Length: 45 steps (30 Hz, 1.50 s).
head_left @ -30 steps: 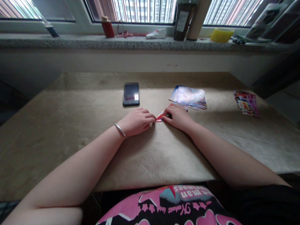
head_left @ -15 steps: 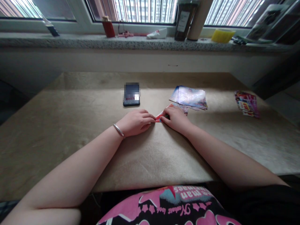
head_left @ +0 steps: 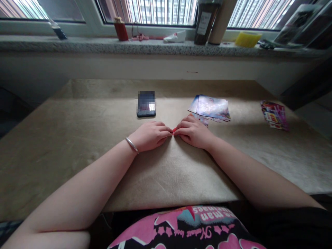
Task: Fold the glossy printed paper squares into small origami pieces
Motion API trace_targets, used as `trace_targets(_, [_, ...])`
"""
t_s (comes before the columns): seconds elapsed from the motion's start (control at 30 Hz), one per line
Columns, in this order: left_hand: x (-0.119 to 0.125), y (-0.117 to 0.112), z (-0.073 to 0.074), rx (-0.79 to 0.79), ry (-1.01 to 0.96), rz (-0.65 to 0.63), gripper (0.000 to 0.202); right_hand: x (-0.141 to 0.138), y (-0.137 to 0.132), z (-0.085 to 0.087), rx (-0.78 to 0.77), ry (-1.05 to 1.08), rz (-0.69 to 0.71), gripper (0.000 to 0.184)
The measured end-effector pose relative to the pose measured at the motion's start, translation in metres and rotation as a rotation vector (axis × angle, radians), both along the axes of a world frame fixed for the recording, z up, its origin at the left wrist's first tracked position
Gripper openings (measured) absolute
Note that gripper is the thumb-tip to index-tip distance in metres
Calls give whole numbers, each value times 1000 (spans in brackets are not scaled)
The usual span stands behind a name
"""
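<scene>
My left hand [head_left: 155,135] rests on the table with its fingers together, the tips on a red piece of folded paper [head_left: 174,130]. From the other side my right hand [head_left: 193,132] lies over the same paper, fingers bent and pressed down. The fingertips of both hands almost meet, and only a small red bit shows between them. Most of the paper is hidden under my hands. Just beyond my right hand, a printed sheet [head_left: 201,119] lies partly under a pile of shiny printed sheets [head_left: 213,107].
A dark phone [head_left: 146,107] lies beyond my left hand. Several colourful printed packets [head_left: 275,116] lie at the right of the table [head_left: 77,145]. On the stone windowsill [head_left: 90,45] stand a red lighter-like item [head_left: 121,30], a dark bottle [head_left: 203,24] and a yellow tape roll [head_left: 248,39].
My right hand has shifted slightly left and its fingers have come down over the paper, covering the red edge that showed before. My left hand has barely moved.
</scene>
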State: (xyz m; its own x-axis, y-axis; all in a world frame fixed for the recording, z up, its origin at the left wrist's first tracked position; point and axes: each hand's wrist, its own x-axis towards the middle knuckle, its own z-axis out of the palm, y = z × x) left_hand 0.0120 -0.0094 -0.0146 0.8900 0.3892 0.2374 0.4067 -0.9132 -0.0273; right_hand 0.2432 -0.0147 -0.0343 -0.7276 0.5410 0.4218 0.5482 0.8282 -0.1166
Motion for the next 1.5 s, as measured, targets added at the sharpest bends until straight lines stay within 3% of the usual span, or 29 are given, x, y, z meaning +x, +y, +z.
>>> trace_targets(0.43, [5, -3, 1, 46, 42, 34, 22, 2, 2, 7, 95, -99, -6, 17])
trace_targets(0.87, [3, 1, 0, 19, 5, 3, 22, 15, 6, 8, -83, -45, -12, 14])
trace_targets(1.0, [-1, 7, 0, 44, -4, -7, 20, 7, 8, 3, -159, 32, 45, 14])
trace_targets(1.13, [-6, 10, 1, 73, -8, 13, 23, -6, 4, 0, -190, 79, 11, 15])
trace_targets(1.5, [2, 1, 3, 36, 35, 58, 22, -5, 5, 2, -9, -39, 32, 17])
